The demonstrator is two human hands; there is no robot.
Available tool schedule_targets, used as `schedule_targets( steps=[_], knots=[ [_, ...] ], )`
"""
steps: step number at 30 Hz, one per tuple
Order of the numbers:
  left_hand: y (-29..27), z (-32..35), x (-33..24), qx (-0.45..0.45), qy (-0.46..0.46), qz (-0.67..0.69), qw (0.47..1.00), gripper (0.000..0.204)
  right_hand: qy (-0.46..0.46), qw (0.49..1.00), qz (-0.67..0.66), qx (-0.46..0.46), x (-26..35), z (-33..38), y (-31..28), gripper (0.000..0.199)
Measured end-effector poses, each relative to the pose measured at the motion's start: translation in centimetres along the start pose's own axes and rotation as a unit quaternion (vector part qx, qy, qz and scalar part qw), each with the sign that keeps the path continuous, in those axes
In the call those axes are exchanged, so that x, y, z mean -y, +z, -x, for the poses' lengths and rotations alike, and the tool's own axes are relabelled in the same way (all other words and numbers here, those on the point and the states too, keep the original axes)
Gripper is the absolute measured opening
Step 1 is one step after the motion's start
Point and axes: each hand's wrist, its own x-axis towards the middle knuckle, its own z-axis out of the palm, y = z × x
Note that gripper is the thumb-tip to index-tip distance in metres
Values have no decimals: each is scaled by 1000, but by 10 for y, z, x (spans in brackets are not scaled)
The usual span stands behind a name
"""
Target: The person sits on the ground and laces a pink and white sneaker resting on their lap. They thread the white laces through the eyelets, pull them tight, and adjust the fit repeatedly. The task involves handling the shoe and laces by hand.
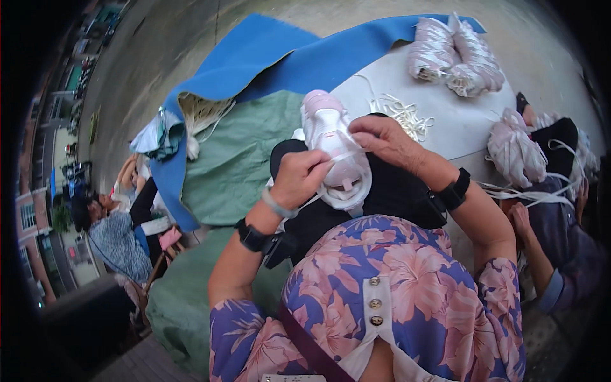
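Shoe (328, 121): white and pale pink, rounded end far, opening near — over the dark-clothed lap (398, 184)
Left grip (299, 178): pinching the white lace (347, 155) over the shoe's left side
Right grip (385, 141): curled inward at the shoe's right edge — cannot tell whether holding lace

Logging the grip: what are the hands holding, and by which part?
The left hand pinches a white lace partway along, over the shoe; whether the right hand grips it too can't be told.

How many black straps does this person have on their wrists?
2: one black strap on the wrist behind the left hand, one matching strap behind the right hand. Both are in plain view.
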Motion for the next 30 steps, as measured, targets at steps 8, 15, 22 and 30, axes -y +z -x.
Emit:
schedule_targets(
  steps=[8,15,22,30],
  knots=[
    [15,-13,19,-59,97,-223,968,11,62,992,-80,70,9,-13,23,15],
    [19,-19,52,-138,23,-143,980,16,42,985,165,-34,-18,-19,20,13],
    [28,-22,51,-133,-17,-120,984,16,4,981,180,-68,-16,-15,26,11],
    [33,-22,55,-144,7,-118,982,15,-9,978,198,-57,-8,-15,25,9]
  ],
)
